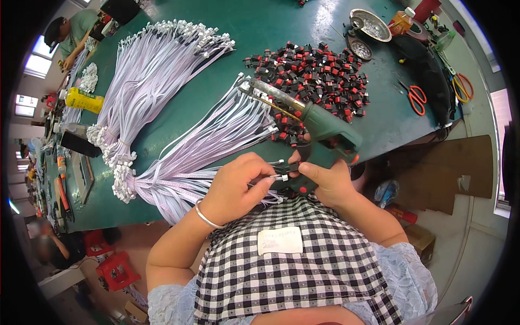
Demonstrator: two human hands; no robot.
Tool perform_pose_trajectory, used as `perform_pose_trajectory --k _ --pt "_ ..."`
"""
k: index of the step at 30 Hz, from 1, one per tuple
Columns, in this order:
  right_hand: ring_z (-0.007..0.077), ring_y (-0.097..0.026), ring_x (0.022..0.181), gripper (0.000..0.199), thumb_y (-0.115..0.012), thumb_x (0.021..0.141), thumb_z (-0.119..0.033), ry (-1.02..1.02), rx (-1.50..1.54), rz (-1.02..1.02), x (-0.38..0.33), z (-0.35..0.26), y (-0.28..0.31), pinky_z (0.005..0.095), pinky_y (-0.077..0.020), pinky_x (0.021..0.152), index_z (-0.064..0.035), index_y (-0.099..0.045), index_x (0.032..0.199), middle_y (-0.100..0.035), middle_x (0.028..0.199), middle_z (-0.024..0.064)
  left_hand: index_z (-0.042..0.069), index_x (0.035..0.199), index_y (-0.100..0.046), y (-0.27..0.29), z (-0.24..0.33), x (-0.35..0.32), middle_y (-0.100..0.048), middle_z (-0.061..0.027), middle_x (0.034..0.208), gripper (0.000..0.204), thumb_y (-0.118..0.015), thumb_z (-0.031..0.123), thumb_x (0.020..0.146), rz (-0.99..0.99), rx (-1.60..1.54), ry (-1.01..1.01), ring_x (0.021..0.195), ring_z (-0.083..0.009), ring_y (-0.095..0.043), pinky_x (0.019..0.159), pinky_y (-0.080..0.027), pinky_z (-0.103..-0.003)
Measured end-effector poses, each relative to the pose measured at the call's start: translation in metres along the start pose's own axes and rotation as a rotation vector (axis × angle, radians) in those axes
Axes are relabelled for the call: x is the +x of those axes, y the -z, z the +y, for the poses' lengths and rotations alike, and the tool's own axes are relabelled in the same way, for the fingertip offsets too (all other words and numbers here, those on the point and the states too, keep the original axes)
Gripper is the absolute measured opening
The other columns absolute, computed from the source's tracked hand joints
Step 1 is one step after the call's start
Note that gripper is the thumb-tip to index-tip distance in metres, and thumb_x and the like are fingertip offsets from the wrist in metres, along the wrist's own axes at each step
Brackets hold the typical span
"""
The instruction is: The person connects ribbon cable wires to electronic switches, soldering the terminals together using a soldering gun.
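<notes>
My left hand [238, 181] is closed, thumb and fingers pinching the end of a white flat cable with a small white connector [281, 177]. My right hand [331, 183] is wrapped around the grip of a green soldering gun [331, 130], whose metal barrel and thin brass tube point up and left. Between its thumb and finger sits a small black switch [293, 167], close to the cable end. Under and left of my hands, a tied bundle of white flat cables [211, 138] fans across the table. Beyond the gun lies a pile of black-and-red rocker switches [319, 76].
A larger cable bundle [157, 70] lies at the far left, beside a yellow bottle [82, 101]. Metal dishes [370, 25], orange-handled scissors [416, 100] and a drink bottle [402, 21] are on the right. Another person [76, 35] works at the far left; red stools [117, 270] stand below.
</notes>
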State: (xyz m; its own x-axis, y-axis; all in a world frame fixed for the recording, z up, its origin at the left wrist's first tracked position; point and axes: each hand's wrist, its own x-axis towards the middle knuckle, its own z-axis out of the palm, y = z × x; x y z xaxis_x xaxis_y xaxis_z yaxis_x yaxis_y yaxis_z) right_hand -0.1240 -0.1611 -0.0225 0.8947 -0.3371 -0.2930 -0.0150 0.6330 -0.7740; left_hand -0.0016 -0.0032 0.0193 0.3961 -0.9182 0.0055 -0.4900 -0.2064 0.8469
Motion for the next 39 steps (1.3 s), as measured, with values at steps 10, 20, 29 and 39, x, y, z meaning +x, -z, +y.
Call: perform_pose_trajectory --k 10,20,29,39 --pt "0.0161 -0.052 0.092 0.057 -0.06 0.072 0.002 0.036 -0.329 -0.104 -0.01 -0.006 -0.007 0.0309 -0.0439 0.081 -0.005 -0.033 0.122 -0.053 0.103 0.011 0.0 0.083 -0.056 0.001 0.004 -0.007 -0.056 -0.0074 0.075 0.012 -0.06 0.009 0.075 -0.047 -0.312 0.244 0.063 -0.0126 -0.056 0.058 -0.046 -0.023" --pt "0.0106 -0.056 0.075 0.026 -0.059 0.081 -0.008 0.068 -0.236 -0.022 -0.011 0.001 -0.012 0.0216 -0.0461 0.059 -0.0007 -0.05 0.104 -0.056 0.091 0.0047 0.001 0.076 -0.052 -0.007 0.002 0.0 -0.055 -0.006 0.081 0.009 -0.059 0.006 0.072 0.069 -0.259 0.084 0.066 -0.009 -0.049 0.059 -0.04 -0.02" --pt "0.0126 -0.058 0.076 0.024 -0.06 0.081 -0.011 0.101 -0.194 -0.043 -0.011 0.004 -0.011 0.0222 -0.0469 0.06 0.0002 -0.05 0.101 -0.056 0.088 0.0045 0.001 0.074 -0.049 -0.011 0.003 0.0 -0.055 -0.0062 0.083 0.007 -0.055 0.0 0.071 0.022 -0.365 0.159 0.067 -0.0076 -0.049 0.058 -0.042 -0.02" --pt "0.0148 -0.057 0.076 0.038 -0.06 0.08 -0.008 -0.079 -0.25 0.0 -0.011 0.0 -0.01 0.0266 -0.0479 0.07 -0.0011 -0.042 0.113 -0.056 0.092 0.0066 0.001 0.074 -0.048 -0.011 0.002 0.002 -0.055 -0.0058 0.083 0.008 -0.055 -0.002 0.072 0.011 -0.337 0.229 0.06 -0.0044 -0.047 0.052 -0.039 -0.018"
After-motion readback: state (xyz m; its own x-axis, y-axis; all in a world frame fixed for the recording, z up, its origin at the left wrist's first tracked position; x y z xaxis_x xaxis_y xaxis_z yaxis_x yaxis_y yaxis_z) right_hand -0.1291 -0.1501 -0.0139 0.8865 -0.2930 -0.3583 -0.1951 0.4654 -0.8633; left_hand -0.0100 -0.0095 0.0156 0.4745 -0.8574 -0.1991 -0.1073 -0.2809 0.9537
